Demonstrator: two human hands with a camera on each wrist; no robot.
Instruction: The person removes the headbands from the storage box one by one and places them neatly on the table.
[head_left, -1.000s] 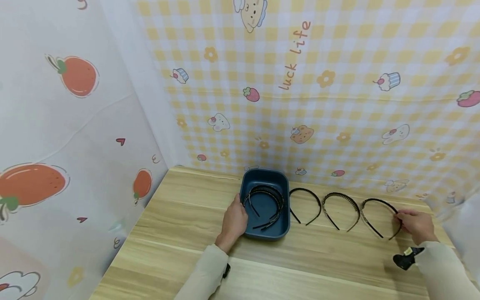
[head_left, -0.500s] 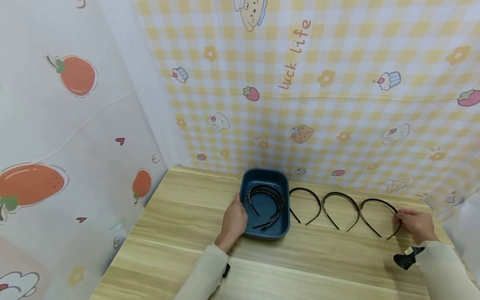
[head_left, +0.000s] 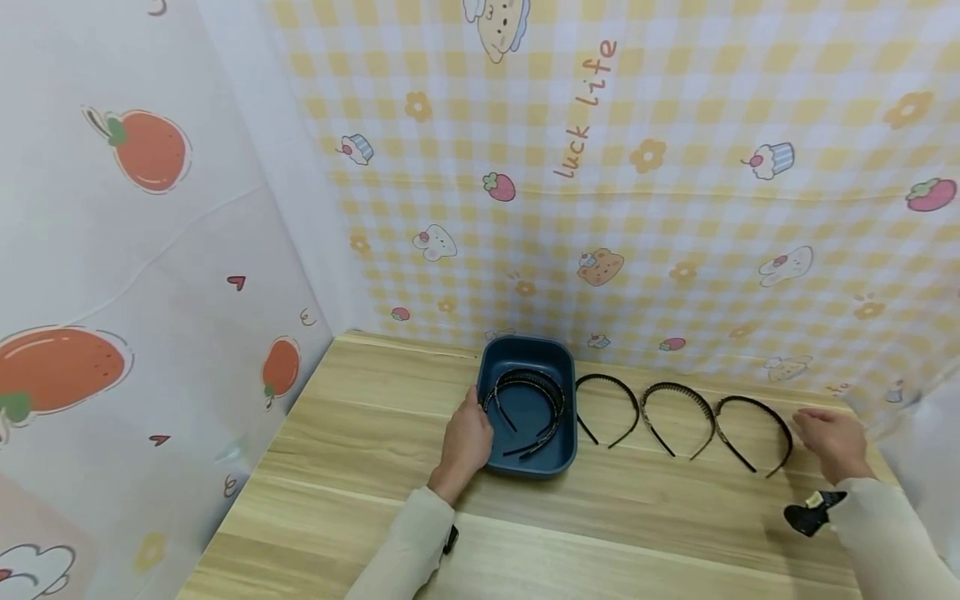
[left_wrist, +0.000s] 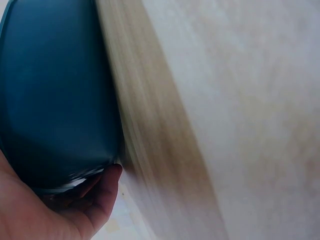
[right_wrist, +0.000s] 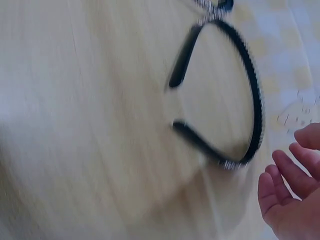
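At the left side of a dark blue plastic bin (head_left: 528, 350), my left hand (head_left: 468, 435) grips the wall. The left wrist view shows its fingers (left_wrist: 107, 192) curled at the end of the bin. Several black headbands (head_left: 558, 392) lie nested inside. To the right, three black headbands form a row on the table: a thin one (head_left: 636, 404) beside the bin, a toothed one (head_left: 681, 387) in the middle and a rightmost one (head_left: 783, 429). My right hand (head_left: 831, 442) is just right of that last headband, apart from it, its fingers loosely bent around nothing.
A light wood table (head_left: 360, 442) carries everything. Behind it hangs a yellow checked cloth (head_left: 555, 225), and a white printed cloth (head_left: 187, 333) covers the left side. A black wrist device (head_left: 806, 518) sits under the right sleeve.
My right hand has let go of the rightmost headband, which has shifted slightly left toward the middle one. The left hand and the bin have stayed put.
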